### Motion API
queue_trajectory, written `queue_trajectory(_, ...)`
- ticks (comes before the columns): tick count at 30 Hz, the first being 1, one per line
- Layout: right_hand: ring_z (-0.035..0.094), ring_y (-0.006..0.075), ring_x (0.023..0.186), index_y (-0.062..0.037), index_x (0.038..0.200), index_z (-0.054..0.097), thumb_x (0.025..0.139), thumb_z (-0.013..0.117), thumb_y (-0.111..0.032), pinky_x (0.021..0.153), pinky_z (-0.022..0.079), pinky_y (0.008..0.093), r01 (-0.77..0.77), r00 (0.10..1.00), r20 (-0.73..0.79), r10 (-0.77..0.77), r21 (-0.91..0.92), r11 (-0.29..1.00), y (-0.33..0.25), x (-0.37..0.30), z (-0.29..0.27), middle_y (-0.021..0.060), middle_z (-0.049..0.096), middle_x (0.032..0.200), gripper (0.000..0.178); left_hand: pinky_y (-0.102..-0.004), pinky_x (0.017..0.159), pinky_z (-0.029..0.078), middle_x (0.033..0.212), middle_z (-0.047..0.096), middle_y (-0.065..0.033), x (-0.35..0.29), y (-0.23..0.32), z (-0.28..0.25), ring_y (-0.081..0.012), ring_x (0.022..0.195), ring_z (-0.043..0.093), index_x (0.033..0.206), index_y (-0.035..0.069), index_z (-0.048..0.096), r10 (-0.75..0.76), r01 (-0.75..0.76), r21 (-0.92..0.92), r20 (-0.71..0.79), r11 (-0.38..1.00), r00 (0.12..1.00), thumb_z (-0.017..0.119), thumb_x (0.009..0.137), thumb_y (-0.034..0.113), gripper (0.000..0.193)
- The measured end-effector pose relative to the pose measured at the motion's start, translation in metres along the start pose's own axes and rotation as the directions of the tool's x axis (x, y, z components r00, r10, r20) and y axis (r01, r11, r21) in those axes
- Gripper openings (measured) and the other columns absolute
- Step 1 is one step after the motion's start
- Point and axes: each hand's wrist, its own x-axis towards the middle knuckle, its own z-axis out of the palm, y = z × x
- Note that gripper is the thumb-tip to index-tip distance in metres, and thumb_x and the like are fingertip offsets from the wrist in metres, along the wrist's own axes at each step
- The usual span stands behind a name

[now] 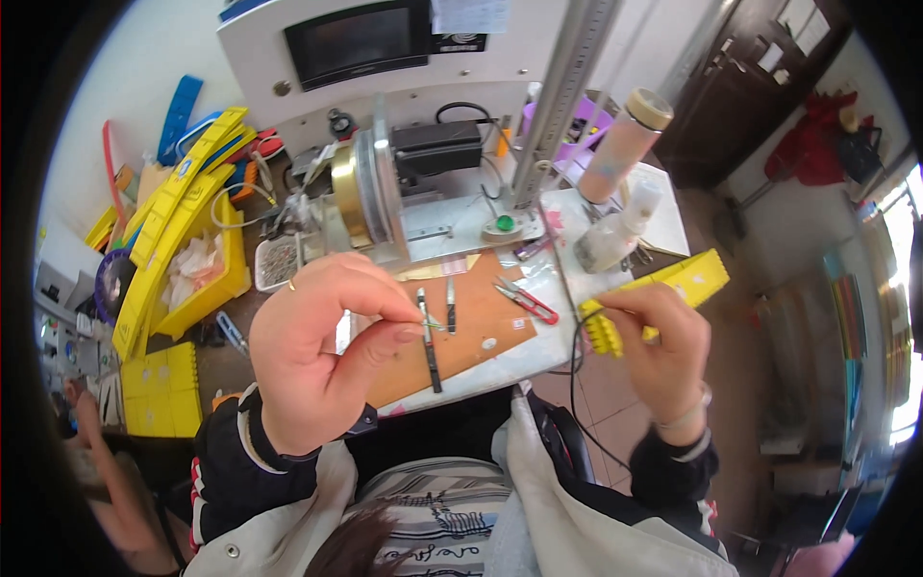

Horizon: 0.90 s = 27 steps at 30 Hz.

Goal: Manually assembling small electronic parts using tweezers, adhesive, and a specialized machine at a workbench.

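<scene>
My left hand (332, 351) is raised over the near side of the bench, thumb and forefinger pinched on a thin green strand (433, 325). To the right, my right hand (663, 348) is also closed in a pinch; what its fingertips hold is too small to make out. A black cable (574, 363) passes close by those fingertips. Below and between the hands lies a brown board (495, 337). On it rest a slim black tool (432, 361), a small knife-like tool with a metal tip (451, 306) and red-handled snips (529, 300).
A machine with a gold-rimmed wheel (351, 192) and an upright metal column (567, 91) stands behind the board. Yellow strips (187, 192) and a yellow bin (226, 274) crowd the left. Bottles (625, 144) stand at right. Another person's arm (120, 490) shows at lower left.
</scene>
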Motion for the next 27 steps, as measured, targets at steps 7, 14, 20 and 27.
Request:
queue_trajectory(7,0.053,0.0063,0.059,0.0042,0.086,0.062,0.084,0.057,0.009,0.054,0.039,0.0195,-0.519,0.853,0.133,0.504,0.313,0.796,0.012,-0.071,-0.086,0.0038,0.061,0.074,0.007,-0.0328,0.076,0.045,0.087,0.059,-0.0095,-0.015,-0.001,0.001,-0.0202,0.081,0.056,0.092,0.001,0.058,-0.021,0.022,-0.055,0.027,0.998,0.999,0.066,0.091,0.005,0.010)
queue_trajectory(14,0.058,0.0074,0.072,0.0041,0.089,0.066,0.086,0.062,0.004,0.065,0.045,0.0211,-0.503,0.860,0.118,0.497,0.027,0.864,0.025,-0.063,-0.094,0.0042,0.064,0.079,0.005,-0.0274,0.071,0.043,0.087,0.056,-0.0091,-0.014,-0.004,0.027,-0.0167,0.076,0.053,0.094,0.000,0.056,0.004,-0.003,-0.012,0.069,1.000,0.998,0.063,0.093,0.008,0.010)
queue_trajectory(20,0.058,0.0143,0.101,0.0025,0.117,0.062,0.096,0.062,-0.021,0.089,0.044,0.0263,-0.247,0.806,-0.499,0.318,0.205,0.947,0.123,-0.024,-0.078,0.0069,0.065,0.107,0.031,-0.0247,0.076,0.045,0.096,0.055,-0.0078,-0.023,-0.014,0.026,-0.0123,0.081,0.054,0.098,-0.002,0.055,-0.126,0.123,-0.162,-0.010,0.979,0.992,0.059,0.093,-0.001,0.006)
queue_trajectory(27,0.041,0.0239,0.136,0.0058,0.140,0.045,0.097,0.061,-0.038,0.114,0.027,0.0349,-0.551,0.341,-0.568,0.749,0.525,0.649,0.231,-0.100,-0.045,0.0172,0.047,0.144,0.063,-0.0245,0.075,0.045,0.095,0.054,-0.0083,-0.022,-0.014,0.029,-0.0127,0.081,0.052,0.097,0.000,0.054,-0.149,0.150,-0.092,0.016,0.984,0.989,0.055,0.094,-0.001,0.003)
